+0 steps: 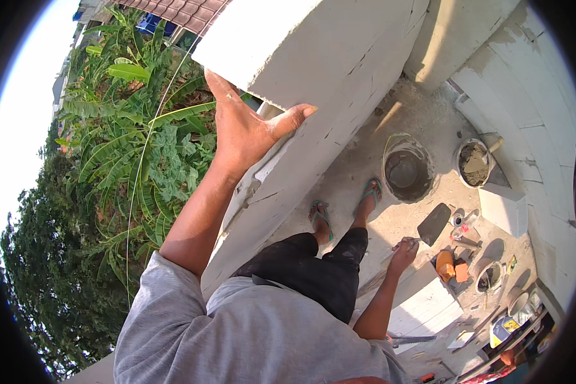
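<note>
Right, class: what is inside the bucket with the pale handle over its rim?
Grey mortar shows inside the bucket, with a paler patch on top. The bucket's bottom and anything buried are covered, so cannot be seen.

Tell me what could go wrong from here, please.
If the white block is loose, it might slip from the left grip at its near end. The sandals are open, so a dropped trowel, now in the right grip, could hurt the feet. The nearby bucket might be kicked over.
</note>
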`<state>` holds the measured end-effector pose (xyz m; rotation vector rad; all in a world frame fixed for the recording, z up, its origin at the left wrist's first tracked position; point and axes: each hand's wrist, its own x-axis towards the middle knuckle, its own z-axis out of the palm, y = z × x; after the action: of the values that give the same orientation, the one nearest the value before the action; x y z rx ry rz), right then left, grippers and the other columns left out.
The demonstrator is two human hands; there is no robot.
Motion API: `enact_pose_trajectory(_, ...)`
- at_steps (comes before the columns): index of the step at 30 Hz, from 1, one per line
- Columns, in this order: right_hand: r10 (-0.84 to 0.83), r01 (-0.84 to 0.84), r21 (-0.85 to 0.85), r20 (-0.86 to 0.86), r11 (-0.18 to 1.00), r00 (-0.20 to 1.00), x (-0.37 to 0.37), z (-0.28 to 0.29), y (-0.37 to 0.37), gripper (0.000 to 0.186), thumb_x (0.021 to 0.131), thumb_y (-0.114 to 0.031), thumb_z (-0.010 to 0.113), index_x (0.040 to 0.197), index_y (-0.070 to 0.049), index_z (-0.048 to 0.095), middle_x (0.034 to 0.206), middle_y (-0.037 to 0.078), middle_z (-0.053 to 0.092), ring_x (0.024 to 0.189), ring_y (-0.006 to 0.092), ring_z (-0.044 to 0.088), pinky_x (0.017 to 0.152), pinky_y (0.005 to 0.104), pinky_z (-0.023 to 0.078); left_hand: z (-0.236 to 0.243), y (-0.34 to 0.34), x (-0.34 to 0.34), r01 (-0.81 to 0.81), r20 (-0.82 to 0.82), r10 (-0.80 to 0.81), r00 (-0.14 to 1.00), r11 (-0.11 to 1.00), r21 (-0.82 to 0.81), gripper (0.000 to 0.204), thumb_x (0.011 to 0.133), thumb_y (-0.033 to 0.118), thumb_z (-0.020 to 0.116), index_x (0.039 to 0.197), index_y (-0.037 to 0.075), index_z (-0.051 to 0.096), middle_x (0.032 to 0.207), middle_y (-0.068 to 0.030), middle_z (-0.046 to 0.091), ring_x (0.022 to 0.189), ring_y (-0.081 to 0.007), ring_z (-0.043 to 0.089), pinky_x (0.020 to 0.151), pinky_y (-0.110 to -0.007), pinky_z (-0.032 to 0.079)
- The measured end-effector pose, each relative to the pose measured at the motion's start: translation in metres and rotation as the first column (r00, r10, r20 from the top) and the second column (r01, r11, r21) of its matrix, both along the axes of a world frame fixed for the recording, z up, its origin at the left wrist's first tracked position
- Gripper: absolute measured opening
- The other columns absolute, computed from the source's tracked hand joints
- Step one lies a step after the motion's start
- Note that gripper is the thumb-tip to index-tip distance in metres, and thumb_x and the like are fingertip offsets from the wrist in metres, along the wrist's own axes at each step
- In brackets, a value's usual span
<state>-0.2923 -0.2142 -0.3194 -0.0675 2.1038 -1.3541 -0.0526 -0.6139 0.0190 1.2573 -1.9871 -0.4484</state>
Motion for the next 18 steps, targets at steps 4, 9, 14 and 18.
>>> enact_pose_trajectory(4,-0.148,0.232,-0.321,0.265,0.918,0.953,-0.011,0.097,-0.098,0.025,0.103,-0.031,0.052,0.097,-0.007,0.057,0.084,0.005,0.057,0.077,0.0137,0.053,0.073,0.0297,0.045,0.000,-0.006,0.000,0.052,-0.076,-0.037,0.996,0.976,0.211,0.122,0.066,0.032,0.098,0.146,-0.007,0.015,0.132,-0.0257,0.056,0.121,-0.0318,0.060,0.108,-0.042,0.047)
enact_pose_trajectory(9,-0.063,0.333,-0.627,0.412,0.704,0.909,0.000,0.204,-0.211,0.046,0.107,-0.051,0.052,0.115,-0.007,0.060,0.110,0.008,0.064,0.083,0.0157,0.056,0.072,0.0291,0.045,0.015,-0.002,-0.003,0.033,-0.039,-0.024,0.999,0.969,0.243,0.105,0.067,0.032,0.097,0.132,-0.011,0.026,0.125,-0.0292,0.060,0.114,-0.0338,0.064,0.101,-0.039,0.050)
enact_pose_trajectory(14,0.061,0.206,-0.748,0.313,0.631,0.948,0.027,0.248,-0.259,0.051,0.107,-0.045,0.056,0.137,-0.004,0.053,0.136,0.014,0.061,0.103,0.0197,0.063,0.090,0.0335,0.056,0.020,-0.001,-0.002,0.029,-0.052,-0.016,0.999,0.965,0.263,0.108,0.069,0.030,0.096,0.135,-0.009,0.020,0.127,-0.0290,0.062,0.116,-0.0350,0.065,0.101,-0.038,0.050)
enact_pose_trajectory(18,0.166,0.149,-0.760,0.321,0.633,0.932,0.062,0.256,-0.285,0.051,0.108,-0.041,0.055,0.140,-0.001,0.049,0.141,0.017,0.056,0.117,0.0252,0.062,0.102,0.0412,0.055,0.034,-0.001,-0.007,0.037,-0.056,-0.017,0.998,0.926,0.375,0.110,0.070,0.028,0.095,0.138,-0.007,0.016,0.128,-0.0267,0.064,0.118,-0.0348,0.065,0.102,-0.037,0.050)
